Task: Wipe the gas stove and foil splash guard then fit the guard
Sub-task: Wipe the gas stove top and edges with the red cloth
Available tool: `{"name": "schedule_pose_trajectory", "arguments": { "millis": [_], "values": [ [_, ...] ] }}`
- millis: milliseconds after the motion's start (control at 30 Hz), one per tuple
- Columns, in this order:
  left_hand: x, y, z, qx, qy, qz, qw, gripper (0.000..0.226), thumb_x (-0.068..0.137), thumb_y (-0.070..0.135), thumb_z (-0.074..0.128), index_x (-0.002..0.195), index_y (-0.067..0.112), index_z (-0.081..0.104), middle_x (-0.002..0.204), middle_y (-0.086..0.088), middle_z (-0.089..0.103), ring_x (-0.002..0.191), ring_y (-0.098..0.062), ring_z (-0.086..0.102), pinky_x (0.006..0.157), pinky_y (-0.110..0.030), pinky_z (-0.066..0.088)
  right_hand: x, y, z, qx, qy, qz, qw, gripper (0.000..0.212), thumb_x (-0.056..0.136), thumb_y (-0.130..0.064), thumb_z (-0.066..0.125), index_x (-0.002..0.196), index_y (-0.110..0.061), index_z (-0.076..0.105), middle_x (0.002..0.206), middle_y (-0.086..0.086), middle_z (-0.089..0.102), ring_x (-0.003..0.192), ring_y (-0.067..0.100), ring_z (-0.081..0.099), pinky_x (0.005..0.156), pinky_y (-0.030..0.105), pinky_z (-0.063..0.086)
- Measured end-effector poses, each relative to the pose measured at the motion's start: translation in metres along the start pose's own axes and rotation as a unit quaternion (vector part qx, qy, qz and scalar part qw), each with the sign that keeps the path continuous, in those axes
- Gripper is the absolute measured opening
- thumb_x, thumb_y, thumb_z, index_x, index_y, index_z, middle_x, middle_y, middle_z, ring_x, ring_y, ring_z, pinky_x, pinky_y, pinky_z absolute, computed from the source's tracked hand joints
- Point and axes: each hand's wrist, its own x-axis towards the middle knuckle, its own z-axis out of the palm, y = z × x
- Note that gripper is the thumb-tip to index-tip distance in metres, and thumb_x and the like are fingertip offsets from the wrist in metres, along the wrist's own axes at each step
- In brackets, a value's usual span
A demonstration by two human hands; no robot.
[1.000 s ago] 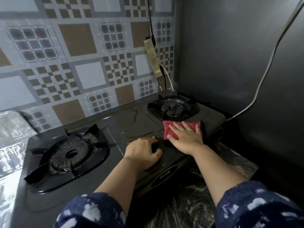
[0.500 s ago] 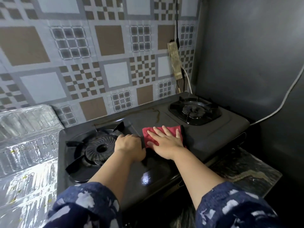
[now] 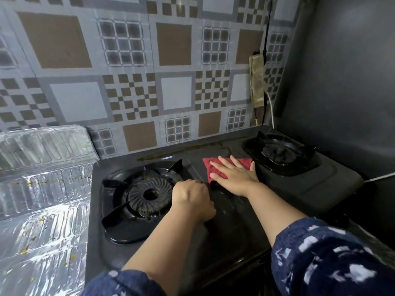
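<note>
A black two-burner gas stove (image 3: 230,227) fills the middle of the head view. My right hand (image 3: 234,176) lies flat with straight fingers on a red cloth (image 3: 215,165), pressing it onto the stove top between the left burner (image 3: 149,194) and the right burner (image 3: 279,153). My left hand (image 3: 192,199) rests on the stove beside the left burner with its fingers curled under; it holds nothing that I can see. The foil splash guard (image 3: 42,189) lies unfolded to the left of the stove, with yellow specks on it.
A tiled wall rises behind the stove. A dark panel (image 3: 342,82) stands on the right, with a white cable (image 3: 380,178) along it. A grimy power strip (image 3: 257,82) hangs on the wall above the right burner. A brown streak (image 3: 181,150) marks the stove's back edge.
My right hand slid the red cloth left from the right burner's front to the stove's middle, then toward the back. My left hand moved left along with it. The view shifted left.
</note>
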Motion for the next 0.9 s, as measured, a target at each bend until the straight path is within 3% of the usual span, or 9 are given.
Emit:
{"name": "schedule_pose_trajectory", "arguments": {
  "millis": [100, 300, 467, 567, 733, 900],
  "values": [
    [0.002, 0.001, 0.001, -0.002, -0.004, -0.002, 1.0, 0.046, 0.087, 0.047, 0.05, 0.121, 0.016, 0.059, 0.127, -0.003, 0.06, 0.119, -0.023, 0.055, 0.094, -0.035, 0.044, 0.007, 0.003, 0.0, -0.001, 0.003, -0.019, 1.0, 0.059, 0.086, -0.075, 0.013, 0.142, -0.058, 0.003, 0.158, -0.024, -0.005, 0.148, 0.011, -0.009, 0.111, 0.065, -0.008],
    [0.013, 0.001, 0.0, -0.028, -0.028, -0.018, 0.999, 0.062, 0.082, 0.068, 0.048, 0.119, 0.02, 0.06, 0.122, 0.0, 0.063, 0.115, -0.022, 0.057, 0.085, -0.033, 0.043, 0.026, 0.013, -0.003, 0.0, -0.001, -0.057, 0.998, 0.062, 0.085, -0.077, 0.014, 0.142, -0.058, 0.004, 0.158, -0.023, -0.005, 0.148, 0.012, -0.01, 0.111, 0.065, -0.009],
    [0.035, -0.001, -0.003, -0.122, 0.01, -0.042, 0.992, 0.054, 0.086, 0.056, 0.051, 0.132, 0.027, 0.052, 0.135, 0.004, 0.054, 0.124, -0.02, 0.051, 0.1, -0.037, 0.042, 0.056, 0.026, -0.01, -0.003, -0.022, -0.098, 0.995, 0.065, 0.084, -0.078, 0.016, 0.144, -0.055, 0.006, 0.159, -0.02, -0.006, 0.148, 0.012, -0.009, 0.111, 0.064, -0.009],
    [0.059, 0.004, -0.005, -0.141, 0.007, -0.054, 0.988, 0.05, 0.087, 0.047, 0.053, 0.133, 0.029, 0.05, 0.136, 0.004, 0.053, 0.126, -0.019, 0.049, 0.101, -0.039, 0.044, 0.08, 0.033, -0.016, -0.013, -0.035, -0.125, 0.991, 0.067, 0.084, -0.078, 0.017, 0.145, -0.053, 0.006, 0.16, -0.018, -0.006, 0.148, 0.012, -0.009, 0.111, 0.064, -0.008],
    [0.098, 0.019, -0.007, -0.132, -0.017, -0.102, 0.986, 0.062, 0.088, 0.055, 0.049, 0.141, 0.024, 0.041, 0.142, 0.001, 0.049, 0.128, -0.02, 0.047, 0.102, -0.04, 0.043, 0.13, 0.039, -0.026, -0.005, -0.053, -0.14, 0.989, 0.072, 0.079, -0.082, 0.019, 0.144, -0.054, 0.007, 0.16, -0.017, -0.005, 0.148, 0.015, -0.01, 0.109, 0.066, -0.011],
    [0.109, 0.028, -0.003, -0.125, -0.063, -0.127, 0.982, 0.076, 0.084, 0.061, 0.053, 0.145, 0.021, 0.035, 0.154, 0.005, 0.033, 0.138, -0.017, 0.036, 0.11, -0.037, 0.036, 0.164, 0.041, -0.035, -0.004, -0.081, -0.13, 0.988, 0.072, 0.083, -0.079, 0.019, 0.146, -0.051, 0.0, 0.16, -0.014, -0.01, 0.147, 0.018, -0.015, 0.107, 0.069, -0.013]
  ]
}}
